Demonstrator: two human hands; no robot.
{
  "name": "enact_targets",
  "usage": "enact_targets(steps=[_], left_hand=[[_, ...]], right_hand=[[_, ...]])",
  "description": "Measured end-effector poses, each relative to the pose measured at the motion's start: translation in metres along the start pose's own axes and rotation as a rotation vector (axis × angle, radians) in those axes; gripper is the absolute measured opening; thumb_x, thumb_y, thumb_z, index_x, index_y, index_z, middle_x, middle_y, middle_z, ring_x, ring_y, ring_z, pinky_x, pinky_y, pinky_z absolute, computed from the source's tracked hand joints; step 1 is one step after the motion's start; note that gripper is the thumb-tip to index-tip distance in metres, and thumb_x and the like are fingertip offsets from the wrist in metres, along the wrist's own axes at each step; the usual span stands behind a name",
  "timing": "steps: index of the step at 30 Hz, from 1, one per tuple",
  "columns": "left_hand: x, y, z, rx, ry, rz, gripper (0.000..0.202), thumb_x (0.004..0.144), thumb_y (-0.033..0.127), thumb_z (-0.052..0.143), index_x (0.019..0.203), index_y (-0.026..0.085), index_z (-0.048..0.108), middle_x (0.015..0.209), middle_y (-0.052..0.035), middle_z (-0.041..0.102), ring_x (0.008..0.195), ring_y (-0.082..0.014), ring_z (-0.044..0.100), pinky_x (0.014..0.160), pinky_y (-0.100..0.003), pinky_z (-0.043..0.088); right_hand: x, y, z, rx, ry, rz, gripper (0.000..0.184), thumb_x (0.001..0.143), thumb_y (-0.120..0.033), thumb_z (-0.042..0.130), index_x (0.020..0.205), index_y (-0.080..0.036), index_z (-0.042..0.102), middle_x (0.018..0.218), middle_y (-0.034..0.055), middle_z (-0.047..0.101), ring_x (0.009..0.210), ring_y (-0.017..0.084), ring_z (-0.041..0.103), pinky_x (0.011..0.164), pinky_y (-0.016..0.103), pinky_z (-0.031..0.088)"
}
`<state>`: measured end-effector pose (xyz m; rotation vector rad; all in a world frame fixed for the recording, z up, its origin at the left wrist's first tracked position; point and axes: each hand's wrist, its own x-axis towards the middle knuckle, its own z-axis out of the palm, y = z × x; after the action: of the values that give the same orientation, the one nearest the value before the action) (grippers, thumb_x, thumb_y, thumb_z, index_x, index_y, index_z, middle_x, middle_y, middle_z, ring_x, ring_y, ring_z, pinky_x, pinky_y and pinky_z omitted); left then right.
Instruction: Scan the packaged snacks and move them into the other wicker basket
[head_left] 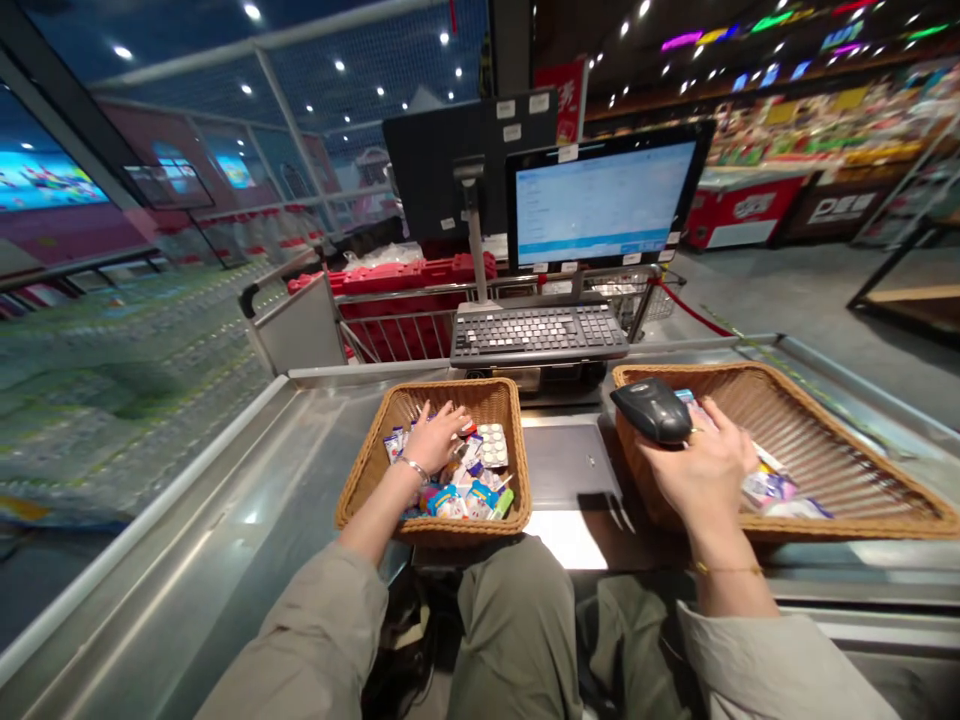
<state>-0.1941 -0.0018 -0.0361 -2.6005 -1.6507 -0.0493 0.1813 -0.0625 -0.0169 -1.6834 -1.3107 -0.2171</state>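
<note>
My left hand point(433, 440) reaches into the left wicker basket point(523, 455), fingers spread over small packaged goods. Its fingertips partly hide what lies under them. Among these goods are a white blister-like pack point(493, 445) by the right wall and blue-and-white packets point(454, 502) near the front. My right hand point(709, 465) is wrapped round a black barcode scanner point(651, 410), which points to the left. It is above the left end of the right wicker basket point(832, 527), where a few packets point(769, 490) lie partly behind the hand.
A keyboard point(536, 332) stands behind the baskets, below a lit monitor point(604, 200). A second screen point(435, 170) faces away. The metal counter point(247, 500) has a raised left edge. A shopping cart point(397, 325) with red things stands beyond.
</note>
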Motion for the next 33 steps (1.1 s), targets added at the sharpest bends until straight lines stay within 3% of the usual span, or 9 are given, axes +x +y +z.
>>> enact_targets(steps=[3,6,11,15,22,28,33], left_hand=[[-0.003,-0.023,0.007,0.036,-0.147,-0.011,0.042,0.094,0.015,0.059,0.133,0.03,0.063,0.152,-0.0082,0.057,0.148,-0.0316,0.043,0.121,-0.07,0.019],[0.0,-0.037,0.014,0.043,-0.242,0.008,0.035,0.089,0.018,0.068,0.121,0.032,0.069,0.142,-0.0034,0.066,0.146,-0.0304,0.046,0.122,-0.069,0.01],[0.008,-0.045,0.019,0.045,-0.283,-0.002,0.016,0.081,0.018,0.074,0.095,0.028,0.076,0.101,-0.0008,0.08,0.11,-0.0279,0.072,0.12,-0.071,-0.003],[0.015,-0.045,0.019,0.087,-0.283,0.017,0.008,0.081,0.021,0.073,0.085,0.027,0.076,0.091,0.0016,0.078,0.097,-0.0242,0.073,0.12,-0.071,-0.006],[0.028,-0.043,0.022,0.102,-0.316,0.027,0.007,0.079,0.018,0.077,0.082,0.024,0.073,0.094,-0.0037,0.077,0.102,-0.0261,0.071,0.121,-0.069,0.007],[0.03,-0.043,0.025,0.112,-0.351,0.025,0.018,0.067,0.026,0.087,0.077,0.024,0.072,0.097,-0.0056,0.079,0.107,-0.0289,0.069,0.12,-0.056,0.026],[0.025,-0.045,0.019,0.086,-0.36,0.005,0.014,0.072,0.03,0.084,0.079,0.026,0.073,0.084,-0.0009,0.079,0.094,-0.0244,0.074,0.114,-0.048,0.038]], right_hand=[[-0.002,-0.006,0.006,0.01,-0.011,-0.001,0.036,0.073,-0.053,0.063,0.087,-0.02,0.07,0.102,0.0138,0.074,0.13,0.037,0.054,0.114,0.061,0.03],[-0.005,-0.011,0.011,0.024,-0.027,-0.018,0.035,0.073,-0.053,0.062,0.085,-0.021,0.07,0.102,0.0138,0.074,0.131,0.038,0.053,0.114,0.061,0.029],[-0.009,-0.014,0.014,0.027,-0.04,-0.038,0.032,0.073,-0.051,0.061,0.085,-0.022,0.069,0.104,0.0124,0.074,0.131,0.037,0.053,0.114,0.062,0.029],[-0.011,-0.015,0.015,0.014,-0.038,-0.033,0.028,0.073,-0.05,0.061,0.08,-0.023,0.066,0.102,0.0113,0.074,0.13,0.037,0.053,0.114,0.062,0.03],[-0.013,-0.014,0.017,0.0,-0.034,-0.042,0.028,0.072,-0.049,0.06,0.082,-0.024,0.066,0.097,0.0104,0.074,0.129,0.035,0.055,0.114,0.06,0.03],[-0.015,-0.008,0.019,0.007,0.003,-0.082,0.029,0.073,-0.048,0.061,0.084,-0.022,0.067,0.1,0.0113,0.073,0.125,0.035,0.056,0.112,0.059,0.033],[-0.016,-0.008,0.018,0.004,0.005,-0.079,0.029,0.073,-0.048,0.061,0.084,-0.022,0.067,0.102,0.0125,0.073,0.125,0.035,0.057,0.112,0.059,0.033]])
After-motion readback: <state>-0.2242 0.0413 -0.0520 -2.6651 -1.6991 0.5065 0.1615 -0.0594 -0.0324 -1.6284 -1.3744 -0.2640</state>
